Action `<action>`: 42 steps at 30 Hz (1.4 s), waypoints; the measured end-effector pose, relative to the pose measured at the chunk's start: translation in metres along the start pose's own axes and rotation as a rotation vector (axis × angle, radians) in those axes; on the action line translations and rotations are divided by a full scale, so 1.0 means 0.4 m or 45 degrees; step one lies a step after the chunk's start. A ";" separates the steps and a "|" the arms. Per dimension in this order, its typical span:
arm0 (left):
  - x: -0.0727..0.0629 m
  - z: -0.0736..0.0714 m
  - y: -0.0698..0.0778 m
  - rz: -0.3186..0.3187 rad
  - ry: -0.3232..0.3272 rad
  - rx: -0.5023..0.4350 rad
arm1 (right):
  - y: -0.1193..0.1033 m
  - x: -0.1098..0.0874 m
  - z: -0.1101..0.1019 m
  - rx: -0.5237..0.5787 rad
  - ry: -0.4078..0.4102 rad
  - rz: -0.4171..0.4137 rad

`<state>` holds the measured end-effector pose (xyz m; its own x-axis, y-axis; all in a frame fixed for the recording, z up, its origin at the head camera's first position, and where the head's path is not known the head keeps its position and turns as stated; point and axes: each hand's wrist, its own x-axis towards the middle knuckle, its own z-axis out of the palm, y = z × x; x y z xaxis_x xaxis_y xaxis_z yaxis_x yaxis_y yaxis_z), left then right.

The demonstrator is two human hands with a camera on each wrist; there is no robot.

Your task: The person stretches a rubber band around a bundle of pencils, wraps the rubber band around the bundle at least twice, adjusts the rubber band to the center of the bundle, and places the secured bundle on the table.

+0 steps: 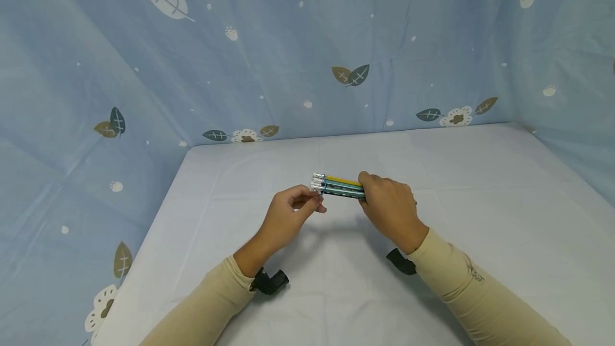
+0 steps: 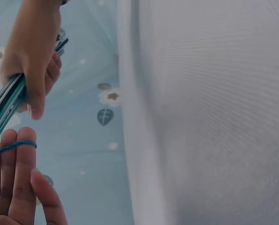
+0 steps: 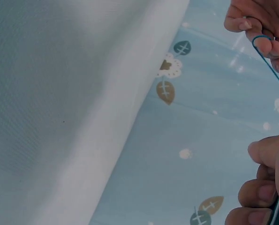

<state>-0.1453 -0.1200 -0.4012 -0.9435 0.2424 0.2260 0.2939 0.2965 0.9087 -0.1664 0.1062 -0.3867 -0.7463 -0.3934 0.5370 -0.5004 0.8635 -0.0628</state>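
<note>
In the head view my right hand (image 1: 391, 207) grips a bundle of several pencils (image 1: 343, 187), teal and yellow with white eraser ends, held above the table. The erasers point left, toward my left hand (image 1: 288, 215). A thin blue rubber band (image 1: 323, 185) crosses the bundle close to the erasers. In the left wrist view the rubber band (image 2: 18, 144) loops over the fingertips of my left hand (image 2: 17, 187). From the right wrist view, the rubber band (image 3: 273, 70) runs taut from the left fingers toward the right hand (image 3: 270, 187).
A white cloth covers the table (image 1: 480, 202) under both hands. Blue curtain fabric (image 1: 288, 41) with leaves and flowers hangs along its back and sides. Black wrist devices show at the left cuff (image 1: 271, 282) and right cuff (image 1: 401, 261).
</note>
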 end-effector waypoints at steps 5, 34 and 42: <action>0.007 -0.013 0.001 -0.064 -0.046 -0.157 | 0.000 -0.001 0.003 0.018 -0.006 -0.039; 0.020 -0.103 0.039 -0.339 -0.302 -0.234 | 0.005 -0.005 0.013 0.019 0.003 -0.263; 0.015 -0.110 0.047 -0.424 -0.356 -0.162 | 0.005 -0.005 0.020 -0.035 -0.068 -0.340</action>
<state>-0.1520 -0.1538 -0.3673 -0.9005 0.3986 -0.1736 -0.0563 0.2890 0.9557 -0.1697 0.1062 -0.3946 -0.6120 -0.6240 0.4859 -0.6712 0.7348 0.0983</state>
